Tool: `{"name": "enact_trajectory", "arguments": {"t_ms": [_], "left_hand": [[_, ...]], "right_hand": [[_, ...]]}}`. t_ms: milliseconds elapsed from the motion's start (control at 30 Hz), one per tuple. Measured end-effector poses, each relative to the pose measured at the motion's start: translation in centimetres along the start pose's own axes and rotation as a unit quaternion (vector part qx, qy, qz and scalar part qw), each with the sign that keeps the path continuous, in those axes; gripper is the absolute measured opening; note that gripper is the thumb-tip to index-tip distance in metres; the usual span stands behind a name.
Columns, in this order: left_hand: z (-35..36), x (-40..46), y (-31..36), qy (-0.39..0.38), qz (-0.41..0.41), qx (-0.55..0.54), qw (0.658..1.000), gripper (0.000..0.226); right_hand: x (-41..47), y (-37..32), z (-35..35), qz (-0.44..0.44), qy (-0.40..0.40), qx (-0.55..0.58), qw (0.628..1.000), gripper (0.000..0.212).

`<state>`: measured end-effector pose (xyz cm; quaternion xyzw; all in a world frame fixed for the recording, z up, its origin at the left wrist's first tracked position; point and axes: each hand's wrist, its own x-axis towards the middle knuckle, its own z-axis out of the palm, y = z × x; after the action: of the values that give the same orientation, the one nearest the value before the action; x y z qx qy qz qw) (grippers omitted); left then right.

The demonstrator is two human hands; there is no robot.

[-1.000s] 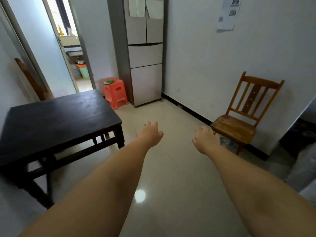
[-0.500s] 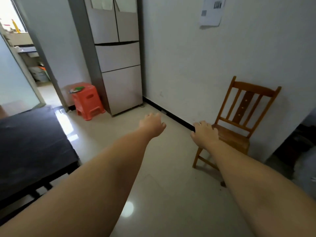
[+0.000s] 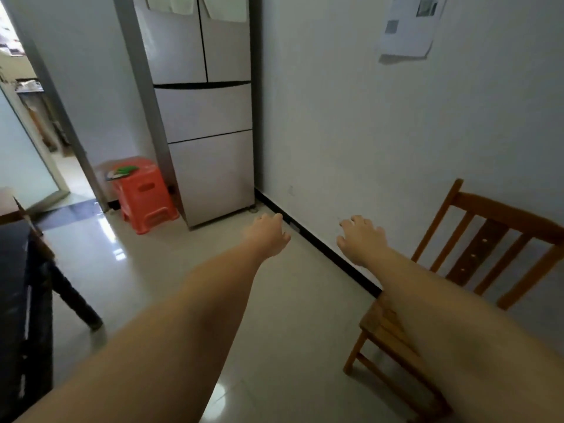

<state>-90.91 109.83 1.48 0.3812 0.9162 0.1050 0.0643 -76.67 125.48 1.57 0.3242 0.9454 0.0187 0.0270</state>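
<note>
Both hands are reaching forward, holding nothing. The left hand (image 3: 268,238) is hovering just right of the fridge (image 3: 207,117), fingers loosely curled. The right hand (image 3: 361,239) is hanging farther right of the fridge, fingers relaxed and spread. The chair (image 3: 500,215) is standing well right of the fridge, against the wall (image 3: 351,132).

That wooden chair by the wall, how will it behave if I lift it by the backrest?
The wooden chair looks like solid slatted timber, so probably rigid and moderately heavy. Gripped by its top rail, it would likely tilt, seat swinging down. Pushed, its legs may slide on the glossy floor.
</note>
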Motion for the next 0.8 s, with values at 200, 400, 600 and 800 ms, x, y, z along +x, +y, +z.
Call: {"name": "enact_trajectory", "arguments": {"t_ms": [200, 400, 600, 800], "left_hand": [[-0.7, 11.2, -1.6, 0.005, -0.072, -0.017, 0.997, 0.05], [-1.4, 23.3, -7.6, 0.001, -0.134, -0.007, 0.991, 0.048], [-4.0, 37.1, -14.2, -0.013, -0.124, 0.025, 0.992, 0.048], [-8.2, 49.4, -21.4, -0.009, -0.134, 0.045, 0.99, 0.053]], "right_hand": [[15.6, 0.6, -1.3, -0.071, -0.004, -0.037, 0.997, 0.045], [30.1, -5.3, 0.5, -0.153, -0.028, -0.042, 0.987, 0.044], [44.8, -9.7, -1.2, -0.143, -0.011, -0.015, 0.99, 0.048], [58.5, -14.4, -3.8, -0.138, -0.002, 0.004, 0.99, 0.048]]}}
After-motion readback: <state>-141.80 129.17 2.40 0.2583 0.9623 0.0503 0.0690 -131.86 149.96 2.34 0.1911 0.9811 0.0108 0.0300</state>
